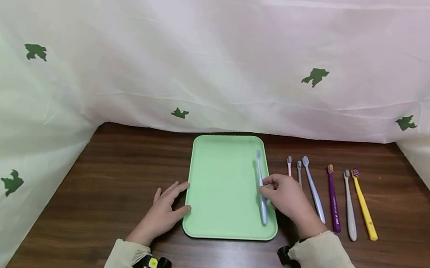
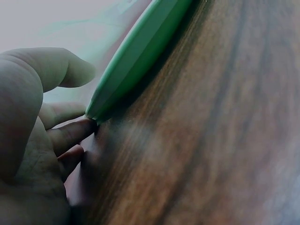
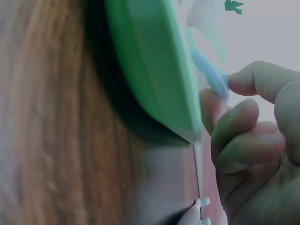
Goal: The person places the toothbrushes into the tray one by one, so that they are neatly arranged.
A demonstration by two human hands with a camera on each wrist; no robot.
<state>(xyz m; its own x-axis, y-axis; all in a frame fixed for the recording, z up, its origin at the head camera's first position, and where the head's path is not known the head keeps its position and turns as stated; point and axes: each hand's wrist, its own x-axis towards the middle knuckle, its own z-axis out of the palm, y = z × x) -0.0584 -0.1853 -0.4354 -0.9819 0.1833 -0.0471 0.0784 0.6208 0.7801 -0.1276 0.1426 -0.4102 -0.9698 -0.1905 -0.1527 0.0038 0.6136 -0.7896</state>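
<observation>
A light-blue toothbrush [image 1: 263, 211] lies lengthwise along the right side of a light-green tray [image 1: 223, 187], its head toward the far end. My right hand [image 1: 287, 197] pinches its handle between thumb and fingertips; the right wrist view shows the toothbrush [image 3: 206, 65] at the thumb tip, over the tray's edge. At the tray's left rim, my left hand [image 1: 162, 214] spreads its fingers, with fingertips touching the rim. In the left wrist view those fingers [image 2: 70, 133] meet the tray's edge [image 2: 136, 61] from outside, thumb held apart.
Right of the tray several toothbrushes lie in a row: pink [image 1: 289, 163], grey, blue [image 1: 313, 189], purple [image 1: 333, 199], another grey [image 1: 350, 207] and yellow [image 1: 365, 205]. My right forearm partly covers the nearer ones. A white curtain [image 1: 232, 52] with green bird prints borders the dark wooden table [image 1: 107, 173].
</observation>
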